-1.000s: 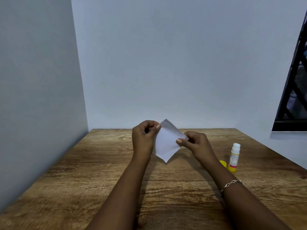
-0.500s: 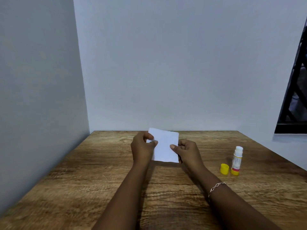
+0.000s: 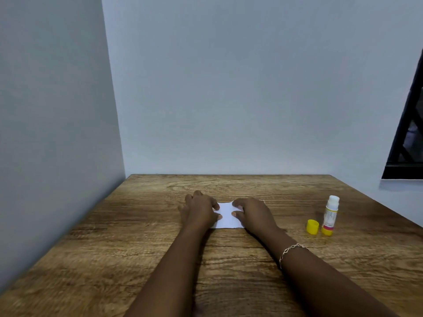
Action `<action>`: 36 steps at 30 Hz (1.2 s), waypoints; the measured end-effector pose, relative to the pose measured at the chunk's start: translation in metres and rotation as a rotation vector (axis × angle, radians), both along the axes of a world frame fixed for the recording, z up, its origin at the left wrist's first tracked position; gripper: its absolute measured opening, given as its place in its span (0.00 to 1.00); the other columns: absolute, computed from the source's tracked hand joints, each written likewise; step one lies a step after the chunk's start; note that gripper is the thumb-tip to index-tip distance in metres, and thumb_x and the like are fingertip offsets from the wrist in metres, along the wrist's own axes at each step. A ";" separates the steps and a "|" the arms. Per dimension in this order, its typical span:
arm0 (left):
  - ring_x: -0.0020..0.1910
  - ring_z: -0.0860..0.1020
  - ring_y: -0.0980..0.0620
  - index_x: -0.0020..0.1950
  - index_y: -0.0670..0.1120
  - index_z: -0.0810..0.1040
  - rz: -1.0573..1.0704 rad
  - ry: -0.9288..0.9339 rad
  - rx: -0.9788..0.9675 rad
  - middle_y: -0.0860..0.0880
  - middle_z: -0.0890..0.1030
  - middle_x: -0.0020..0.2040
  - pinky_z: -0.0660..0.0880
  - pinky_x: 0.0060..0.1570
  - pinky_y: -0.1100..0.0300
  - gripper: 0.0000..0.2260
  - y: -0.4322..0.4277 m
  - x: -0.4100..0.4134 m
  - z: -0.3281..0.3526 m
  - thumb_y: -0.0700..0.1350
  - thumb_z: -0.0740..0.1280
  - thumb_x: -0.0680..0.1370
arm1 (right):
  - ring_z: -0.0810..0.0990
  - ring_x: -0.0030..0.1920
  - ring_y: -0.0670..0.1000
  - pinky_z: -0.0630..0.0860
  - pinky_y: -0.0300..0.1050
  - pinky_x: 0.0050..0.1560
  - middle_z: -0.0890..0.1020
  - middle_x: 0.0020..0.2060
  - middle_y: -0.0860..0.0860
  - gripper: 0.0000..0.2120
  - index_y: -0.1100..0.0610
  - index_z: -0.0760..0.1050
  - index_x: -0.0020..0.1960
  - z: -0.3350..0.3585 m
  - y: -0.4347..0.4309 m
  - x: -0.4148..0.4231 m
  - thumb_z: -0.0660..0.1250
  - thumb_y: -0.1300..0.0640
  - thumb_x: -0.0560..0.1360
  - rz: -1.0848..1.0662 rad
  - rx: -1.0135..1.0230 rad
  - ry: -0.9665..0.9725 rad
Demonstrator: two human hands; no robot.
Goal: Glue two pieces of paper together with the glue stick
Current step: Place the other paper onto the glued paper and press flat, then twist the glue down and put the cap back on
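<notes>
Wood-grain counter carries the white paper flat at its middle, with the left grip and right grip both spread open on it, pressing down and clasping nothing. Judged status: the pieces appear already joined, as only one stack shows. The glue stick stands uncapped well to the right beside its yellow cap, so final pressing and recapping remain. Beyond, plain grey walls meet in a corner, with a dark window frame at far right.

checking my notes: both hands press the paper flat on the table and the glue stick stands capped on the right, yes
No: the head view shows the glue stick uncapped, its yellow cap beside it on the table. The rest holds.
</notes>
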State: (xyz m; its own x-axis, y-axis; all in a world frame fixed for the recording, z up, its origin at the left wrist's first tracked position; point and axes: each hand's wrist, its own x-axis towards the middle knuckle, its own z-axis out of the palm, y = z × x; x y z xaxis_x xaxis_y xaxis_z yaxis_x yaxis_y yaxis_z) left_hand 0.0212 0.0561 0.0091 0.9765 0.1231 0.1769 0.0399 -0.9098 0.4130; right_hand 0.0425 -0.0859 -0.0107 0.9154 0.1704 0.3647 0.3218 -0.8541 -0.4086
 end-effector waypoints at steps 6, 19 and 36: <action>0.76 0.39 0.44 0.75 0.54 0.55 -0.168 0.277 0.211 0.52 0.48 0.78 0.36 0.68 0.32 0.22 0.001 0.003 -0.009 0.53 0.49 0.81 | 0.71 0.60 0.60 0.70 0.49 0.56 0.74 0.56 0.59 0.17 0.49 0.76 0.58 0.006 -0.003 -0.006 0.62 0.44 0.74 -0.048 -0.213 0.048; 0.77 0.44 0.48 0.75 0.48 0.52 -0.239 -0.088 0.206 0.48 0.50 0.78 0.39 0.73 0.45 0.27 -0.014 -0.009 -0.017 0.59 0.49 0.79 | 0.76 0.41 0.58 0.71 0.48 0.43 0.79 0.37 0.55 0.08 0.58 0.77 0.43 0.040 -0.054 -0.069 0.66 0.54 0.70 0.153 -0.113 -0.554; 0.76 0.53 0.50 0.74 0.47 0.58 -0.365 -0.205 0.064 0.48 0.59 0.76 0.46 0.74 0.54 0.26 -0.027 -0.019 -0.015 0.58 0.54 0.79 | 0.75 0.50 0.49 0.71 0.41 0.44 0.77 0.54 0.54 0.23 0.52 0.70 0.59 0.016 -0.155 -0.075 0.69 0.68 0.68 -0.074 0.645 0.155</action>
